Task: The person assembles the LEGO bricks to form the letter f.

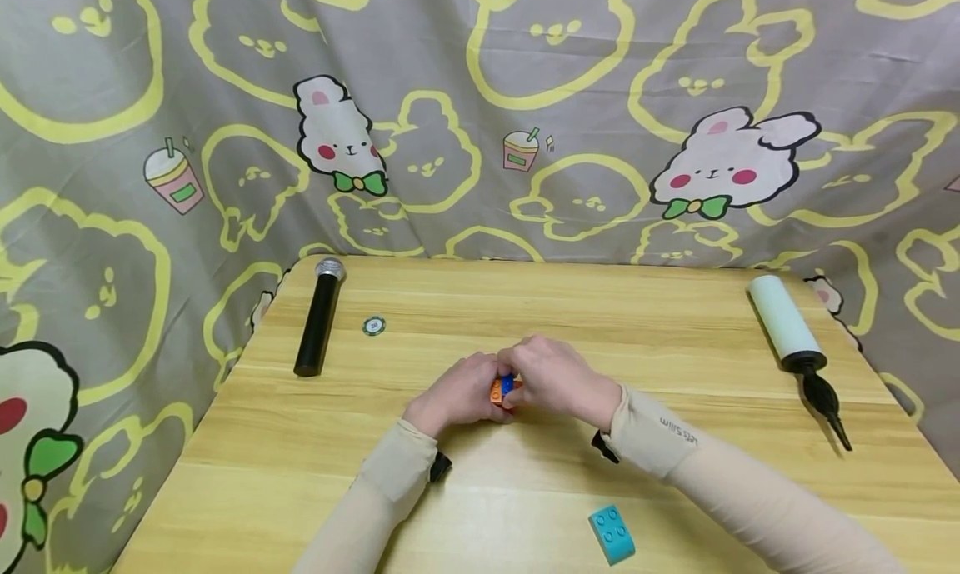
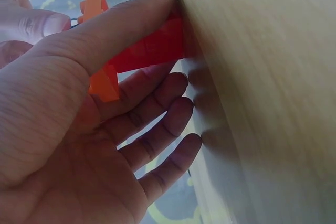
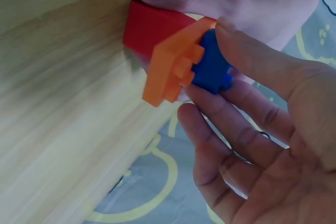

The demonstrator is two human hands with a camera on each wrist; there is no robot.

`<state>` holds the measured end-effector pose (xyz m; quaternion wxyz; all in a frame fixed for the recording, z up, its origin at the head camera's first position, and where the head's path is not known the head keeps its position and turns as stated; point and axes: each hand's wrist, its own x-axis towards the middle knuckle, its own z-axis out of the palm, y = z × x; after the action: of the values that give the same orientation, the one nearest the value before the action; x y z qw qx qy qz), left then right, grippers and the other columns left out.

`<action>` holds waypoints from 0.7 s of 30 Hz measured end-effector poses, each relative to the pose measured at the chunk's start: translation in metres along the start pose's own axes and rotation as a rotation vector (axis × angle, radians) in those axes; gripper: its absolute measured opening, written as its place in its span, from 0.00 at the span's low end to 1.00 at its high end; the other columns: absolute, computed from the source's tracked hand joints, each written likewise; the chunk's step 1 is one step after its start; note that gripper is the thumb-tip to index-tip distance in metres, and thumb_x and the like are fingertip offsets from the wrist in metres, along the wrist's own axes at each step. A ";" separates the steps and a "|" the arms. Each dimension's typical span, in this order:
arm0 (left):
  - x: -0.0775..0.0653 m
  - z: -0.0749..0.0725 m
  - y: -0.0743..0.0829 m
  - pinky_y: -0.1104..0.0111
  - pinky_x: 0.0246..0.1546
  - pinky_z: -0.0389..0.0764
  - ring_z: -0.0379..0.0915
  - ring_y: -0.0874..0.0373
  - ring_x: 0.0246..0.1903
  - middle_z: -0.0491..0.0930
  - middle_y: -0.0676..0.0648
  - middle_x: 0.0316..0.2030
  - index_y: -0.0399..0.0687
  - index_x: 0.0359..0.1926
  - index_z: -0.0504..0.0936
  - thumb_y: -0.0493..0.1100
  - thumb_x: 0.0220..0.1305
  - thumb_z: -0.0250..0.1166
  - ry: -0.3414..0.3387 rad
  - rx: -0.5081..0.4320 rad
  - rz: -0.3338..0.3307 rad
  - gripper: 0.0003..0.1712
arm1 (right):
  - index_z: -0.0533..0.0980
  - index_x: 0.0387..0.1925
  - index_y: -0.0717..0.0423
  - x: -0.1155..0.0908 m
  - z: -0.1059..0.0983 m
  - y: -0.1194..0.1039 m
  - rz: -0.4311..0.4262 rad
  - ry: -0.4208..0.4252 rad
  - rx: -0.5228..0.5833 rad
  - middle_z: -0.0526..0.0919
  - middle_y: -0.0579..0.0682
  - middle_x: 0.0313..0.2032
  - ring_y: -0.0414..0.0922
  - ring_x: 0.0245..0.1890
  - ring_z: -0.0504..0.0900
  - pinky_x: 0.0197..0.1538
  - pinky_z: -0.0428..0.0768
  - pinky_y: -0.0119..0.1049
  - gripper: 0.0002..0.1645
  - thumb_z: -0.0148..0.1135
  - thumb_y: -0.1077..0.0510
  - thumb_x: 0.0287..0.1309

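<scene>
Both hands meet at a small stack of toy building bricks near the middle of the table. A red brick (image 3: 155, 27) is at the bottom, close to the tabletop. On it sits an orange brick (image 3: 165, 66) with round studs, wider than the red one. My left hand (image 1: 467, 391) grips the red brick between thumb and fingers, as the left wrist view shows. With thumb and fingertips my right hand (image 1: 558, 378) pinches a blue brick (image 3: 211, 64) against the orange brick's studded top. In the head view the fingers hide much of the stack.
A teal brick (image 1: 612, 534) lies near the front edge. At the back left are a black microphone (image 1: 318, 320) and a round chip (image 1: 374, 326). A white and black hand pump (image 1: 795, 332) lies at the right. A patterned curtain (image 1: 465, 124) hangs behind the table (image 1: 285, 441).
</scene>
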<state>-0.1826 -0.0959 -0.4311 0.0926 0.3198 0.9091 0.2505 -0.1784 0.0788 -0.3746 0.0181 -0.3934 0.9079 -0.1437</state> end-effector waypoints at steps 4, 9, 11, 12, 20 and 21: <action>0.001 0.000 0.000 0.64 0.44 0.72 0.71 0.60 0.38 0.75 0.60 0.34 0.55 0.42 0.77 0.49 0.45 0.82 0.009 -0.008 -0.009 0.26 | 0.80 0.29 0.47 -0.001 0.001 0.000 0.022 0.004 -0.027 0.82 0.41 0.27 0.38 0.27 0.74 0.26 0.74 0.35 0.15 0.82 0.52 0.43; 0.000 0.001 -0.001 0.66 0.42 0.72 0.70 0.61 0.36 0.75 0.61 0.33 0.56 0.38 0.76 0.50 0.45 0.82 0.017 0.000 0.005 0.24 | 0.81 0.31 0.47 -0.001 0.000 -0.001 0.041 -0.006 -0.029 0.83 0.43 0.29 0.39 0.28 0.76 0.26 0.76 0.36 0.16 0.82 0.51 0.42; 0.000 0.001 -0.001 0.66 0.42 0.72 0.70 0.61 0.35 0.75 0.61 0.32 0.56 0.37 0.76 0.50 0.44 0.82 0.022 0.003 0.012 0.23 | 0.81 0.31 0.46 -0.001 0.000 -0.001 0.046 -0.008 -0.020 0.83 0.43 0.29 0.38 0.28 0.75 0.26 0.75 0.36 0.16 0.82 0.51 0.43; 0.000 0.001 -0.001 0.66 0.42 0.72 0.70 0.61 0.35 0.75 0.61 0.32 0.57 0.36 0.76 0.49 0.44 0.82 0.024 0.006 0.015 0.23 | 0.81 0.30 0.46 -0.001 0.001 -0.001 0.048 -0.009 -0.013 0.83 0.42 0.29 0.38 0.27 0.75 0.26 0.75 0.36 0.16 0.81 0.51 0.43; 0.000 0.001 -0.002 0.66 0.43 0.73 0.71 0.60 0.37 0.74 0.60 0.31 0.58 0.34 0.76 0.49 0.45 0.82 0.027 0.027 0.029 0.22 | 0.78 0.32 0.47 -0.004 0.004 0.000 0.047 0.009 -0.013 0.80 0.42 0.28 0.38 0.26 0.73 0.26 0.74 0.34 0.19 0.80 0.47 0.45; 0.000 0.001 -0.002 0.65 0.43 0.73 0.71 0.60 0.37 0.75 0.60 0.32 0.58 0.35 0.77 0.49 0.45 0.82 0.027 0.027 0.029 0.22 | 0.77 0.32 0.47 -0.004 0.004 0.000 0.045 0.015 -0.017 0.80 0.42 0.28 0.38 0.27 0.73 0.26 0.74 0.34 0.19 0.80 0.47 0.45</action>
<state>-0.1832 -0.0968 -0.4325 0.0722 0.3308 0.9088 0.2437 -0.1749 0.0813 -0.3792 0.0113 -0.3721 0.9177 -0.1384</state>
